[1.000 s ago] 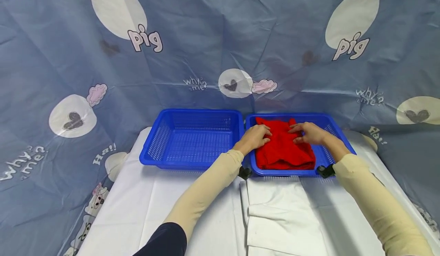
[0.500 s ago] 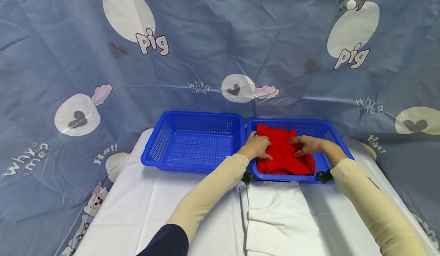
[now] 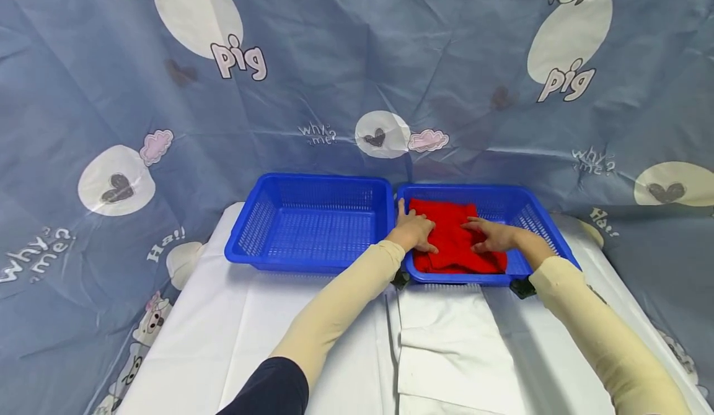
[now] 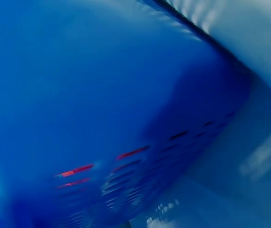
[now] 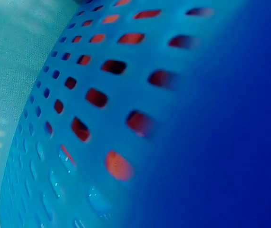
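Observation:
A folded red cloth [image 3: 449, 232] lies in the right blue basket [image 3: 474, 278], toward its left side. My left hand [image 3: 411, 231] rests on the cloth's left edge with fingers spread, one finger pointing up along the basket's left rim. Over the cloth's right part, my right hand [image 3: 495, 236] has its fingertips on the fabric, loosely bent and apart. Both wrist views look at the basket's outside: slotted wall [image 4: 102, 95] on the left, perforated wall [image 5: 142, 61] on the right. Red cloth [image 5: 119, 166] shows through the holes; the hands are hidden there.
Another blue basket [image 3: 323, 235] stands close on the left, with nothing in it. In front of the right basket lies a white folded cloth [image 3: 454, 353] on the white-covered table [image 3: 268, 316]. A blue printed curtain [image 3: 312, 80] hangs behind.
My left hand has slid slightly down and left, its fingers spreading. The red cloth's raised far corners have flattened into a straighter edge. The right hand has moved slightly toward me.

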Demonstrator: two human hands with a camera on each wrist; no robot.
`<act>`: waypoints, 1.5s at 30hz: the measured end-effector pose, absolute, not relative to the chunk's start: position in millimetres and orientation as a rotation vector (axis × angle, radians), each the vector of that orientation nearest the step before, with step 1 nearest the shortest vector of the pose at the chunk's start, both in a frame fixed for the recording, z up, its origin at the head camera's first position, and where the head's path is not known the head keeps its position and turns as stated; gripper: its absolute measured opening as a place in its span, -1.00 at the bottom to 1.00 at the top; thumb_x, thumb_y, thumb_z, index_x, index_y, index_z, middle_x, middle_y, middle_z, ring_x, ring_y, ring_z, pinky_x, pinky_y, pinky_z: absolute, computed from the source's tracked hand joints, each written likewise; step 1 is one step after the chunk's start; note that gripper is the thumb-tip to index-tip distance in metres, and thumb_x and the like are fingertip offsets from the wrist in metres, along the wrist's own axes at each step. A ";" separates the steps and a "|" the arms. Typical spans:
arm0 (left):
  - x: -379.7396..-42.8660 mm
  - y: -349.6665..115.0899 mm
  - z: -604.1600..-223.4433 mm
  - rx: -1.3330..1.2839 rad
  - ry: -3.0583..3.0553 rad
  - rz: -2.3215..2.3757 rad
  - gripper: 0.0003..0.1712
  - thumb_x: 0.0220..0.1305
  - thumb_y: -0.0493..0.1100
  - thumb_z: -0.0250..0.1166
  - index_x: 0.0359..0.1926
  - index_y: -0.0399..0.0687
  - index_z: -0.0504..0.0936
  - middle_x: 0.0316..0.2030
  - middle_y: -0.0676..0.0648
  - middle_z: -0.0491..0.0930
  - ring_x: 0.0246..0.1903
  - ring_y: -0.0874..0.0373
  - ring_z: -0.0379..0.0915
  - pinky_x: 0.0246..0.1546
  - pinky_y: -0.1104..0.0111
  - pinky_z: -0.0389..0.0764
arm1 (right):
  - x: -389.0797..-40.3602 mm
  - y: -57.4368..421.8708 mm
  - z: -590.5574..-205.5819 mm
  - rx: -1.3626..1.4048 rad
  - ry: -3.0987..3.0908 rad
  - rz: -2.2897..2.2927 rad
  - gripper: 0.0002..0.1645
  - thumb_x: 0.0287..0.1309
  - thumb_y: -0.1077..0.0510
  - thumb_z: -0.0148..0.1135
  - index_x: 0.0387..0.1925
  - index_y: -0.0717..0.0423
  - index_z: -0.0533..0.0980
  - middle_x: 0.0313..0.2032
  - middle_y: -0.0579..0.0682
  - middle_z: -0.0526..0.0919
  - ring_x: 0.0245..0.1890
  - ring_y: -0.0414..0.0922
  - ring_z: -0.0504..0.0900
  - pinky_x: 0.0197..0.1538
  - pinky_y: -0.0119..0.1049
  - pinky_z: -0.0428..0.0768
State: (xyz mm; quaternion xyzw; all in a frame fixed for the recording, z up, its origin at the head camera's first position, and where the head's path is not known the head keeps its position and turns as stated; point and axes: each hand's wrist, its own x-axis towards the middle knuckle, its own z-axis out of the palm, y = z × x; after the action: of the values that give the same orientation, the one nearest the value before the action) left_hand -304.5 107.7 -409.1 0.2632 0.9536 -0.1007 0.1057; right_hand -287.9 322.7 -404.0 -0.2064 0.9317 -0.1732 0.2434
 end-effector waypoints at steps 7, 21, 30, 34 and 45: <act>-305.7 105.8 -409.0 0.763 2.802 -0.336 -0.26 -0.06 0.50 0.01 0.18 0.48 0.28 0.31 0.15 0.11 0.32 0.06 -0.04 0.25 -0.13 -0.37 | -289.7 319.3 -405.5 -0.585 2.566 -0.493 -0.26 0.10 0.15 0.12 0.27 0.27 0.08 0.31 0.34 -0.18 0.26 0.38 -0.14 0.20 0.30 -0.06; -306.3 98.1 -416.3 0.906 3.032 0.129 -0.44 0.25 0.32 -0.28 0.18 0.34 0.32 0.24 0.14 0.24 0.25 0.18 0.10 0.28 -0.09 -0.24 | -284.7 320.2 -411.0 -0.642 2.724 -0.528 -0.34 0.07 0.27 0.06 0.21 0.36 0.13 0.25 0.44 -0.07 0.20 0.43 -0.03 0.16 0.32 0.02; -291.0 79.2 -420.5 0.967 2.988 0.213 -0.43 0.26 0.32 -0.32 0.17 0.35 0.34 0.25 0.16 0.23 0.27 0.21 0.07 0.29 -0.04 -0.21 | -276.7 317.2 -425.6 -0.695 2.729 -0.596 -0.36 0.05 0.30 0.04 0.18 0.41 0.13 0.23 0.52 -0.10 0.17 0.48 -0.04 0.13 0.35 0.01; -278.8 70.4 -420.8 1.048 2.995 0.243 -0.46 0.28 0.29 -0.29 0.13 0.33 0.38 0.24 0.14 0.25 0.26 0.20 0.08 0.29 -0.05 -0.17 | -272.6 317.6 -427.1 -0.686 2.775 -0.562 -0.36 0.03 0.32 0.03 0.18 0.40 0.14 0.22 0.52 -0.09 0.17 0.48 -0.02 0.12 0.34 0.05; -232.7 39.5 -418.6 1.254 3.137 0.469 -0.55 0.30 0.19 -0.18 0.13 0.30 0.39 0.27 0.10 0.19 0.29 0.17 0.01 0.29 -0.04 -0.15 | -250.6 305.9 -419.3 -0.673 2.925 -0.579 -0.40 0.06 0.28 0.05 0.16 0.40 0.20 0.19 0.52 0.06 0.15 0.44 0.10 0.14 0.26 0.14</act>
State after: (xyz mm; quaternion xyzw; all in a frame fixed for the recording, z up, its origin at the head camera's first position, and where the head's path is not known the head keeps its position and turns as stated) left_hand -232.7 39.5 -418.6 0.3643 0.9114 0.1362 -0.1343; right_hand -250.6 305.9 -419.3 -0.2201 0.9560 -0.1892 0.0425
